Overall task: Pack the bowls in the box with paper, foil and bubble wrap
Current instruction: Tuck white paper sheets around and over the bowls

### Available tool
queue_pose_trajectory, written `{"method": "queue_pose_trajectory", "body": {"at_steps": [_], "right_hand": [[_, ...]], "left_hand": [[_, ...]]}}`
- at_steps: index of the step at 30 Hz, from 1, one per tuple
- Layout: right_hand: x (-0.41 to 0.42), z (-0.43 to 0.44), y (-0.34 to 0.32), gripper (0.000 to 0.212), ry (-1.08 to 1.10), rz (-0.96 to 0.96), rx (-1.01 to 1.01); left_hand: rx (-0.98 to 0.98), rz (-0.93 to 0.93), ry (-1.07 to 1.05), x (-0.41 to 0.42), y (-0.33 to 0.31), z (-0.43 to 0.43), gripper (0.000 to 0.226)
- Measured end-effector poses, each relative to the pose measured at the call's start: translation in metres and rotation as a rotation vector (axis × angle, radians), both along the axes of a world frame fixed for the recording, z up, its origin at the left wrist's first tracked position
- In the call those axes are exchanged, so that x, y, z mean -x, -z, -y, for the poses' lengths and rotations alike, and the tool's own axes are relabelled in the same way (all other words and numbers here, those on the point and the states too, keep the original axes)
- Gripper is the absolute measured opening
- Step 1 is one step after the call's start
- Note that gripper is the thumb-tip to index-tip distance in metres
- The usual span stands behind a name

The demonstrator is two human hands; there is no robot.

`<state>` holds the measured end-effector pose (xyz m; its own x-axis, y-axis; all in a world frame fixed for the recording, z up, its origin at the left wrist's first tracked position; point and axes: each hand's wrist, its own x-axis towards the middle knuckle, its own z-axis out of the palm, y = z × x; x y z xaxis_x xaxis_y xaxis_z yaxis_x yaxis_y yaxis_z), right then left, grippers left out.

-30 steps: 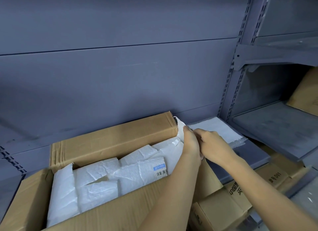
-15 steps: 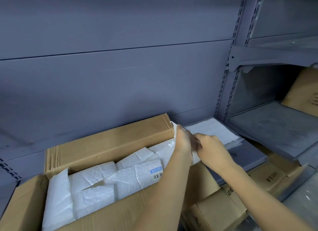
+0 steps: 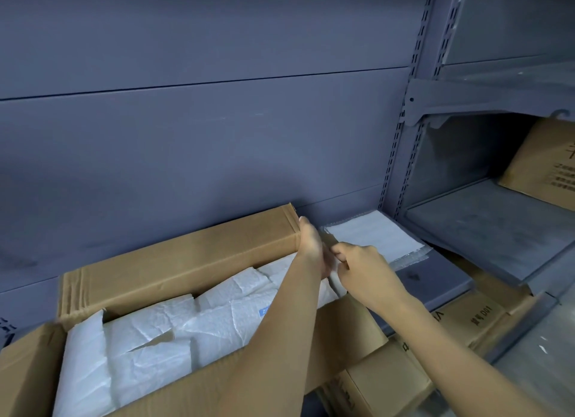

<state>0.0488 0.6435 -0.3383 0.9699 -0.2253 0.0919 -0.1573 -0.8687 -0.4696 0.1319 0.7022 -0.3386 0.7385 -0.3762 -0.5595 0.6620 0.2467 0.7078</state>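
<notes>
The open cardboard box stands against the grey back panel of a shelving unit, its far flap upright along the panel. It is packed nearly to the rim with white wrapping, creased and folded into several bundles; a small blue label shows on one, just beside the left forearm. Whatever lies under the wrapping is hidden.

Both arms reach forward and meet at the box's far right corner. The left forearm crosses the box on a slant from the lower middle. The left hand is turned edge-on, its fingers straight and laid up against the end of the far flap, with a fingertip at the flap's top corner. Its grip is released and curls round nothing that shows.

The right arm comes in from the lower right, over the box's right end. The right hand is back-up, knuckles bent and fingers tucked in. Thumb and forefinger meet just beside the left wrist, and their grip seems to be pinching an edge of the white wrapping at the box's right end, though the left hand covers much of it.

Just past the hands, a flat stack of white sheets lies on the shelf over a layer of bubble wrap. Smaller cartons sit below.
</notes>
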Motion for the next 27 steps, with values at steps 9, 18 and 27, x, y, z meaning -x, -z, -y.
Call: {"method": "queue_pose_trajectory", "body": {"at_steps": [9,18,27], "right_hand": [[0.003,0.002,-0.002,0.034,0.006,0.039,-0.027],[0.0,0.003,0.0,0.032,0.03,0.034,-0.082],[-0.001,0.004,0.004,0.042,0.014,0.038,-0.154]], "left_hand": [[0.08,-0.026,-0.056,-0.006,-0.006,0.001,0.077],[0.101,-0.093,-0.132,-0.015,0.0,0.01,0.078],[0.077,-0.123,-0.106,-0.019,0.0,0.008,0.071]]}}
